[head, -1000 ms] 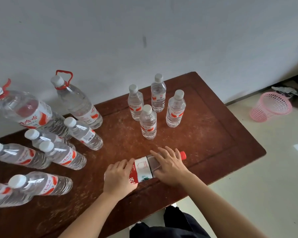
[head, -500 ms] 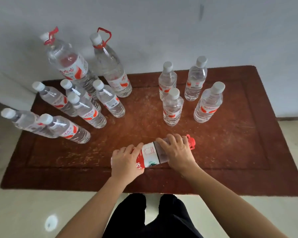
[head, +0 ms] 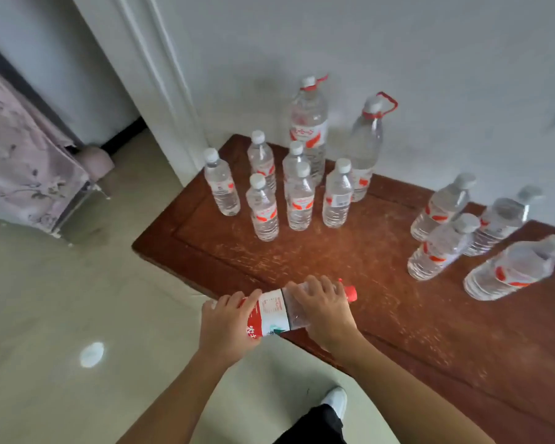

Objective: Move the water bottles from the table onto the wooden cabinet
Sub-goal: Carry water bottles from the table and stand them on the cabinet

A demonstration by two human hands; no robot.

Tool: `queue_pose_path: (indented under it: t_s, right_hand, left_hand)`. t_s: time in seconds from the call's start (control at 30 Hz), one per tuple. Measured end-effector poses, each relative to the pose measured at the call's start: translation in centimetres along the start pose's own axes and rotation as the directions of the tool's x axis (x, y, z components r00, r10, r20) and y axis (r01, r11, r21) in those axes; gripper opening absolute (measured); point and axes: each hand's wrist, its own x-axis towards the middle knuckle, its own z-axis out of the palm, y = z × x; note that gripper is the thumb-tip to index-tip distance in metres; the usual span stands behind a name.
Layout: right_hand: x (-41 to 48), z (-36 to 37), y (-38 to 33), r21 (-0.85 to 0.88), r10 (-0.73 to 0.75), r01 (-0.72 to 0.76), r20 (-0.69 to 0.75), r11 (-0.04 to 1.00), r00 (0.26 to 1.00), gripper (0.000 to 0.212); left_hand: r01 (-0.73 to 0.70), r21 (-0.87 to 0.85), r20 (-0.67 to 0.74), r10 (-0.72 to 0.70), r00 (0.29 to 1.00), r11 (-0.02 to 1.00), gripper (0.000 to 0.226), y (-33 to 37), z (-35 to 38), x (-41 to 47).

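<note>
Clear plastic bottle with red cap and red-white-green label (head: 271, 312): lies level at near-left edge of brown wooden table (head: 350, 248), base end past the edge, cap pointing right. Left hand (head: 228, 325) grips base end, right hand (head: 324, 312) grips neck end. Label print unreadable. Clear white-capped bottles (head: 298, 200) stand farther back, red-white labels, no brand legible.

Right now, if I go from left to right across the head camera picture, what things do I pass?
Flowered cloth → left hand → red-capped water bottle → right hand → blurry bottle at the right edge. I skip the standing bottles behind, since they overlap.
</note>
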Motion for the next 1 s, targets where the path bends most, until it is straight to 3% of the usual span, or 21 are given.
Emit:
queue_pose_path:
  t_s: [0.13, 0.27, 0.3, 0.33, 0.4, 0.43, 0.5, 0.7, 0.9, 1.0]
  right_hand:
    - [4.9, -1.8, -11.1, -0.040, -0.162, 0.160, -0.078, 0.986, 0.984, 0.083]
    - [8.4, -3.5, -28.5, -0.068, -0.433, 0.428, -0.162, 0.901, 0.887, 0.107]
    - [8.9, -4.0, -33.1, -0.049, -0.507, 0.505, -0.118, 0.862, 0.854, 0.112]
    - [9.1, -4.0, -34.0, -0.054, -0.532, 0.530, -0.146, 0.846, 0.834, 0.112]
    - [8.6, -4.5, -45.8, -0.095, -0.725, 0.719, -0.128, 0.688, 0.677, 0.108]
    - [8.6, -4.8, -48.2, -0.092, -0.747, 0.742, -0.129, 0.664, 0.653, 0.108]
    - [6.9, -4.4, -58.0, -0.088, -0.856, 0.854, -0.120, 0.513, 0.503, 0.110]
    - [0.7, -2.8, -75.8, -0.065, -0.977, 0.980, -0.122, 0.186, 0.177, 0.096]
    - [-2.8, -0.5, -90.1, -0.054, -0.989, 0.996, -0.124, -0.070, -0.076, 0.091]
    - [-2.9, 0.6, -97.1, -0.030, -0.966, 0.984, -0.191, -0.175, -0.177, 0.088]
  left_hand:
    - [0.174, -0.014, -0.141, -0.175, 0.975, 0.985, 0.090, -10.1, -2.4, -5.7]
    - [0.416, -0.017, -0.195, -0.411, 0.890, 0.909, 0.090, -23.7, -4.7, -16.8]
    - [0.483, 0.003, -0.249, -0.467, 0.849, 0.876, 0.090, -26.9, -5.6, -20.0]
    - [0.492, 0.007, -0.252, -0.475, 0.843, 0.870, 0.091, -27.7, -5.8, -20.8]
    - [0.672, -0.006, -0.263, -0.650, 0.713, 0.740, 0.093, -33.7, -7.1, -30.4]
    - [0.692, -0.011, -0.270, -0.669, 0.693, 0.722, 0.094, -34.8, -7.4, -32.4]
    - [0.822, -0.028, -0.270, -0.796, 0.542, 0.569, 0.095, -38.2, -7.6, -40.7]
    - [0.968, -0.096, -0.279, -0.939, 0.199, 0.233, 0.095, -41.9, -6.9, -56.0]
    - [0.992, -0.125, -0.314, -0.948, -0.048, -0.009, 0.092, -46.0, -5.6, -65.7]
    - [0.992, -0.100, -0.345, -0.932, -0.106, -0.076, 0.090, -49.7, -5.4, -69.0]
